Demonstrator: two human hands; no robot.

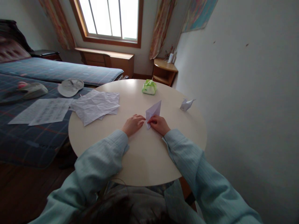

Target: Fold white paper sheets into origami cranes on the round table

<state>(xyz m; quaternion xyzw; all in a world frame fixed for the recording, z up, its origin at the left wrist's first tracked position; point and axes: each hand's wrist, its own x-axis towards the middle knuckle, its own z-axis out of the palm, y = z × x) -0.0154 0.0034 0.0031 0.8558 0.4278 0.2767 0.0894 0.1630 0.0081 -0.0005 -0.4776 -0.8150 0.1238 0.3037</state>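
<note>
A partly folded white paper (154,112) stands as a pointed shape on the round beige table (140,155), in the middle. My left hand (133,123) pinches its near corner from the left, fingers closed on the paper. My right hand (160,123) pinches the same corner from the right, fingers closed on it too. Both wrists rest on the tabletop in light blue sleeves.
A pile of crumpled white sheets (97,105) lies at the table's left. A green tissue pack (149,87) sits at the far side, a small folded paper figure (186,104) at the right. A bed (35,102) with printed sheets stands left; a wall runs close on the right.
</note>
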